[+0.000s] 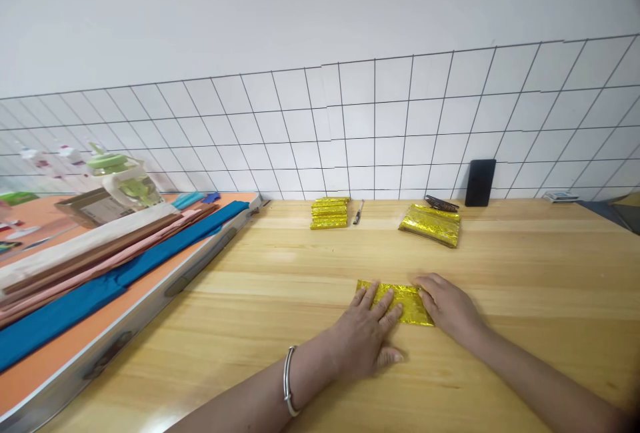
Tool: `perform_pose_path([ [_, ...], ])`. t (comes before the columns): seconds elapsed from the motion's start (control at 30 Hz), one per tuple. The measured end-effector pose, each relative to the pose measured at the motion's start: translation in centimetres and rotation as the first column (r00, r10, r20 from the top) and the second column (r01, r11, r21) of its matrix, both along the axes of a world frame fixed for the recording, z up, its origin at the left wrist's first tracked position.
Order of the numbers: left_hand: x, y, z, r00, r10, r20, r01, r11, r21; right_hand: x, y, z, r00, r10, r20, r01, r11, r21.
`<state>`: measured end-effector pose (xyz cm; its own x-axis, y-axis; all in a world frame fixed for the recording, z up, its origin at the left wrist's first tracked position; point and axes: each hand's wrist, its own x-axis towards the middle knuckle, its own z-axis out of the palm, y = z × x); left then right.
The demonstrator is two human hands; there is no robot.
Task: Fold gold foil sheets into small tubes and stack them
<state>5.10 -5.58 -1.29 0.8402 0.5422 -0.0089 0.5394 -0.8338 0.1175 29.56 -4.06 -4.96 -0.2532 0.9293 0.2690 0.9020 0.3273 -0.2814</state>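
Note:
A sheet of shiny gold foil paper point(407, 303) lies flat on the wooden table point(280, 326) in front of me. My left hand point(367, 333) rests on its left part with the fingers spread, a silver bangle round the wrist. At the sheet's right edge is my right hand point(450, 303), its fingers curled together at the foil; whether they pinch it is partly hidden. Farther back sits a stack of gold foil sheets point(430, 225). To the left of that stands a pile of folded gold strips point(329, 213), with a pen point(359, 212) beside it.
A black phone point(481, 183) leans against the tiled wall, near a dark clip-like object point(442, 203). On the left, an orange surface point(150, 286) with a raised metal-like edge carries blue cloth point(120, 279), a cardboard box point(95, 206) and a green-lidded jug point(130, 183).

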Motion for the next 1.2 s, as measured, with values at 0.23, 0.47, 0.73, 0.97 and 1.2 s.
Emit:
perform_pose_path([
  [0.23, 0.0, 0.4, -0.3, 0.998, 0.005, 0.060, -0.005, 1.000, 0.001, 0.1, 0.1, -0.2, 1.000, -0.008, 0.013, 0.008, 1.000, -0.005],
  [0.47, 0.0, 0.9, -0.6, 0.996, 0.026, 0.091, -0.028, 0.999, 0.026, 0.0, 0.1, 0.1, 1.000, -0.006, 0.016, 0.006, 1.000, -0.016],
  [0.73, -0.1, 1.0, -0.6, 0.996, 0.020, 0.084, -0.020, 1.000, -0.009, -0.2, -0.4, 0.7, 0.995, 0.102, 0.005, -0.102, 0.987, 0.123],
  [0.97, -0.3, 1.0, -0.7, 0.992, 0.021, 0.124, -0.017, 0.999, -0.032, -2.3, -2.8, 0.6, 0.935, 0.340, 0.100, -0.336, 0.940, -0.058],
  [1.2, -0.4, 1.4, -0.9, 0.993, 0.005, 0.117, -0.002, 1.000, -0.026, -2.4, -3.6, 0.8, 0.881, 0.459, 0.116, -0.442, 0.885, -0.147],
])
